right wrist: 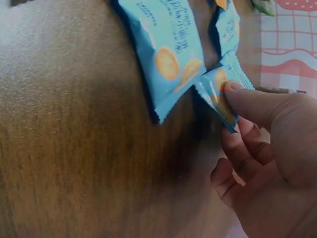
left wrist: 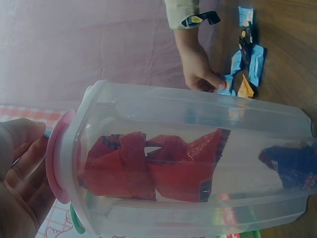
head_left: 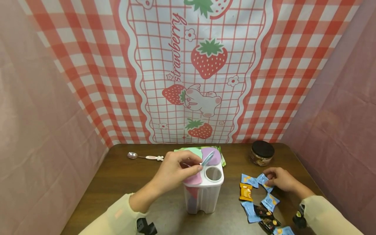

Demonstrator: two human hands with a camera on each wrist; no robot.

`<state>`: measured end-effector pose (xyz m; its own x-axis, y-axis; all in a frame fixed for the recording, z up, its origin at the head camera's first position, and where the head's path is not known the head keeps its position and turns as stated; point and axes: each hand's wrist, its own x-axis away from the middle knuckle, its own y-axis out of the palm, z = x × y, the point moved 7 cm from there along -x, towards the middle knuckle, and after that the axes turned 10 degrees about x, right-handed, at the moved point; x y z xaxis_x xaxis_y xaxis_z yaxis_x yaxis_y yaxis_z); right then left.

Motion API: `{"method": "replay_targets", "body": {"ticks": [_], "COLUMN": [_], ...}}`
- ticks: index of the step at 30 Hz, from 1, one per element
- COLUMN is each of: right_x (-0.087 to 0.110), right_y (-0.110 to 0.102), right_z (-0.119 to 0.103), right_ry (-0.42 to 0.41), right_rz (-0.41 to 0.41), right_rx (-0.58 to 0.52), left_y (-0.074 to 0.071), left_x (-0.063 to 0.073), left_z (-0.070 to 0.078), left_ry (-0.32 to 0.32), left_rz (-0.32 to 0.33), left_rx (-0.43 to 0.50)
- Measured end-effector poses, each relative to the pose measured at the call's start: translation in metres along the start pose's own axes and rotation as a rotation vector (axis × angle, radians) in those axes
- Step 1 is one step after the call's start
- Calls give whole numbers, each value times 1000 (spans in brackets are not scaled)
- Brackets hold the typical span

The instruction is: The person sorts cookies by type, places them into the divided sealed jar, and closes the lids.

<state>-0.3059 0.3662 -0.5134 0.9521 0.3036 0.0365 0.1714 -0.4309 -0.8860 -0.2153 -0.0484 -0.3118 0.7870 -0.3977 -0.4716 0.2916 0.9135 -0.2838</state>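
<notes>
In the head view my left hand (head_left: 176, 168) pinches a light blue lid (head_left: 208, 158), tilted up over a clear container (head_left: 205, 199) with a white top. Beside it one round opening (head_left: 213, 174) is uncovered; pink (head_left: 193, 179), purple (head_left: 215, 157) and green lids sit on the rest. Through the container wall, the left wrist view shows red packets (left wrist: 185, 166) and a dark blue packet (left wrist: 292, 166). To the right, my right hand (head_left: 282, 179) pinches a small blue snack packet (right wrist: 218, 91) between thumb and fingers, low over the table among other packets.
Several blue packets (head_left: 270, 202), an orange packet (head_left: 245, 192) and black packets (head_left: 263, 211) lie on the wooden table's right side. Behind them stands a black-lidded jar (head_left: 262, 153). A spoon (head_left: 146, 157) lies at the back left. Green packaging (head_left: 224, 160) shows behind the container.
</notes>
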Motion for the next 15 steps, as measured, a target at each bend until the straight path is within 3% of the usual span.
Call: {"method": "replay_targets", "body": {"ticks": [8, 15], "right_x": [7, 8], "right_y": [-5, -31], "right_z": [-1, -37], "right_ry": [16, -106], "right_rz": [-19, 50], "right_rx": [-109, -125], "left_y": [3, 0], "left_x": [0, -1], "left_z": [-1, 0], "left_ry": [-4, -26], "left_rz": [-3, 15], "left_rx": [0, -3]}}
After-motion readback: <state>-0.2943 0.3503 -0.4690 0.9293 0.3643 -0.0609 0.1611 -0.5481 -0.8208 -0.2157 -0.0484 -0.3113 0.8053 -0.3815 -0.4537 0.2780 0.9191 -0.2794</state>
